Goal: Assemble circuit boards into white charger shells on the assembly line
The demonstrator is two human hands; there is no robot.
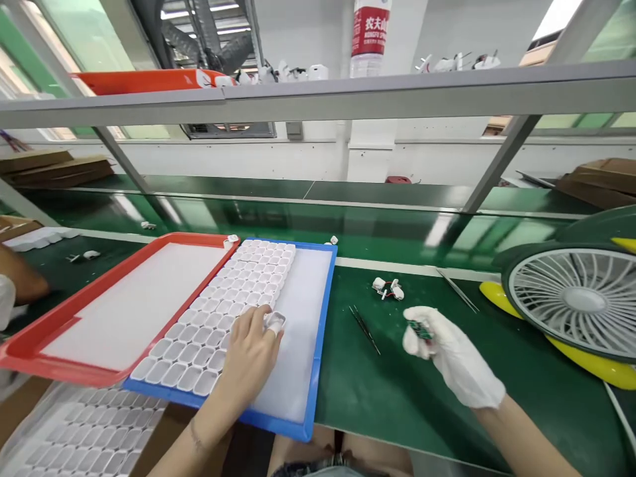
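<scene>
My bare left hand [253,351] is closed, its fingers gripping a small white plastic case [275,322] at the edge of the rows. Beneath it lies a blue tray [320,344] whose left part holds rows of similar white cases [209,311]. My right hand [447,351] wears a white glove and pinches a small green circuit board [421,329] over the green bench. Between the hands, black tweezers [365,330] lie on the mat. Behind them sit small white parts joined by a red wire [387,288].
A red tray [40,361] with a white liner adjoins the blue one on the left. At the right stands a green and yellow fan [583,301], with metal tweezers [458,291] nearby. A grey shelf [318,99] crosses above. Another person's arm [22,278] shows at far left.
</scene>
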